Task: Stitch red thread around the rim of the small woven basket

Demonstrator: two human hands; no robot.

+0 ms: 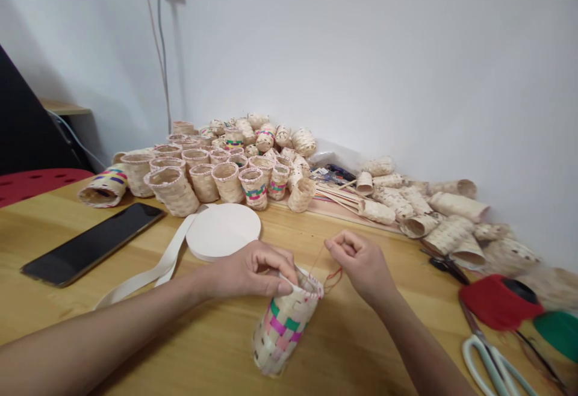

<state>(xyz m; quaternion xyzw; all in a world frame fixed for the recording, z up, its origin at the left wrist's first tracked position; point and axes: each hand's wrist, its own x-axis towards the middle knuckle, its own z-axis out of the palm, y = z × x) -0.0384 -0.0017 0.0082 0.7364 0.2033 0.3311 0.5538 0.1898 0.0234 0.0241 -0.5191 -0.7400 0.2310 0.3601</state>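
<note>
A small woven basket [283, 330] with green, purple and pink strips leans to the right over the table. My left hand [259, 268] pinches its rim, thumb outside and fingers at the opening. Red stitches run along part of that rim, over a pale edging. To the right, my right hand [361, 263] is closed in a pinch on red thread [333, 278], which stretches down to the basket's mouth and hangs in a loose loop beside it. Whether a needle is between those fingertips I cannot make out.
Behind stand several woven baskets [176, 194], with more piled at right. A white ribbon roll [223, 230] lies near a phone [94, 242]. Scissors [490, 354], a red spool [499, 301] and a green one [557, 333] are at right. A wall [361, 53] bounds the table.
</note>
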